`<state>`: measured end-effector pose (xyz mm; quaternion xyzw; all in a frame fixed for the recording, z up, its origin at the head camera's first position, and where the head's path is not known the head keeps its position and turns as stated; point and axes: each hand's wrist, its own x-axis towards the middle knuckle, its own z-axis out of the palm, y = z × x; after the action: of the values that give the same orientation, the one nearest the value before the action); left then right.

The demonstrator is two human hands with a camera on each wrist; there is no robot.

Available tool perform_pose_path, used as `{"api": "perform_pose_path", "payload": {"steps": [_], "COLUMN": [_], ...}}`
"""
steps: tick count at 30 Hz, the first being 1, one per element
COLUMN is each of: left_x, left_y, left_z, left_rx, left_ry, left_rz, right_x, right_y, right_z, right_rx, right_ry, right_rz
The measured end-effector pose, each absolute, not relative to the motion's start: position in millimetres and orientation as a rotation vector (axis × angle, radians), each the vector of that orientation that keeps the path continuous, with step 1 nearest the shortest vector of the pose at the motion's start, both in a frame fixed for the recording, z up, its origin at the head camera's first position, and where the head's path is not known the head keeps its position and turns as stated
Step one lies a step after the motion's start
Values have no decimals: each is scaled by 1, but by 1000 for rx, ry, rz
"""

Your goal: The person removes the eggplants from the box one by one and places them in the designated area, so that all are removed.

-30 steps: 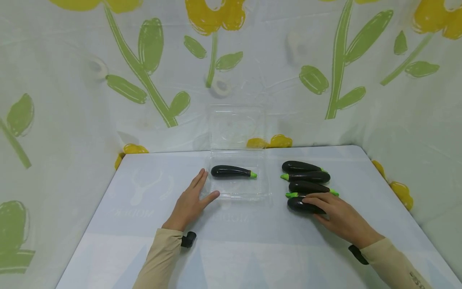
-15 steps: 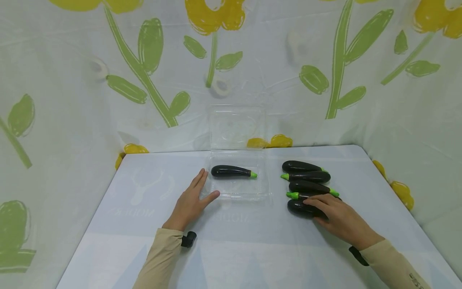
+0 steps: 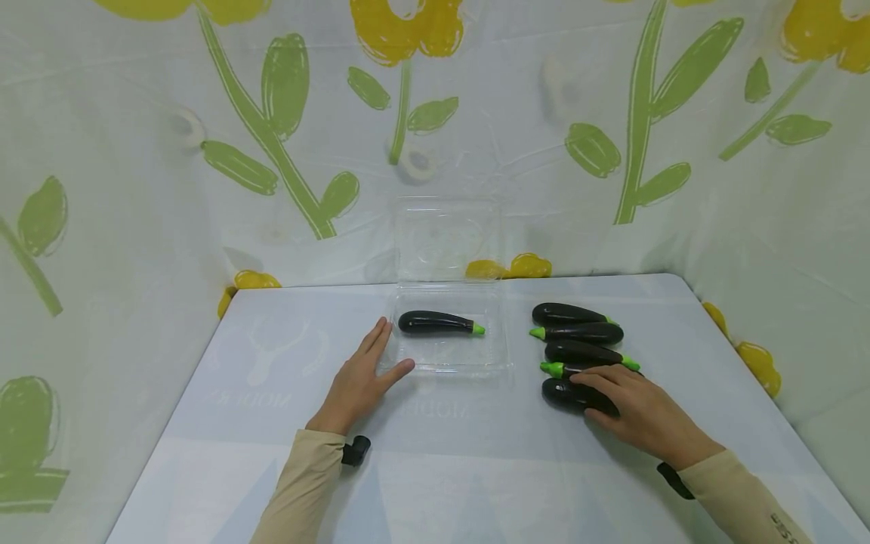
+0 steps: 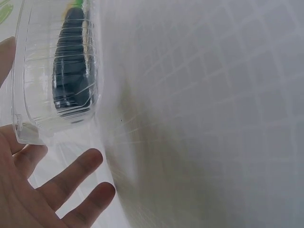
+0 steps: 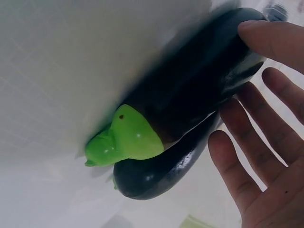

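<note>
My left hand point(image 3: 353, 385) lies with spread fingers at the near left corner of a clear plastic clamshell box point(image 3: 451, 355). Its fingertips are right at the box wall, and the left wrist view shows two fingers standing apart from it. One dark eggplant point(image 3: 435, 323) with a green stem end lies inside the box. At the right, my right hand point(image 3: 642, 408) pinches the nearest loose eggplant point(image 3: 571, 395), thumb on the near side and fingers across the far side. In the right wrist view, the thumb point(image 5: 270, 40) presses this eggplant's point(image 5: 190, 71) dark skin near its blunt end.
Several more eggplants point(image 3: 581, 333) lie in a row just behind the right hand, their stems pointing different ways. The box lid point(image 3: 448, 238) stands raised against the flowered curtain point(image 3: 516, 136) at the table's point(image 3: 272, 423) back edge.
The right thumb has shifted left along the nearest eggplant, which has turned slightly, its hand-side end coming nearer to me. The left hand and the box have stayed put.
</note>
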<state>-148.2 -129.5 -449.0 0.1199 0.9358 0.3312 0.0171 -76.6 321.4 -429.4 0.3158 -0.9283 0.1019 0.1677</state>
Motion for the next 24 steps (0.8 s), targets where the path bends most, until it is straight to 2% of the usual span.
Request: {"api": "perform_pose_path", "payload": {"steps": [24], "left_x": [-148], "left_y": [-130], "left_z": [-450], "left_rx": [378], "left_ry": [2906], "left_rz": [1046], "right_x": [-95], "right_y": [303], "right_z": [-412], "right_rx": [935], "right_ry": [-2526], "right_rz": [392]}}
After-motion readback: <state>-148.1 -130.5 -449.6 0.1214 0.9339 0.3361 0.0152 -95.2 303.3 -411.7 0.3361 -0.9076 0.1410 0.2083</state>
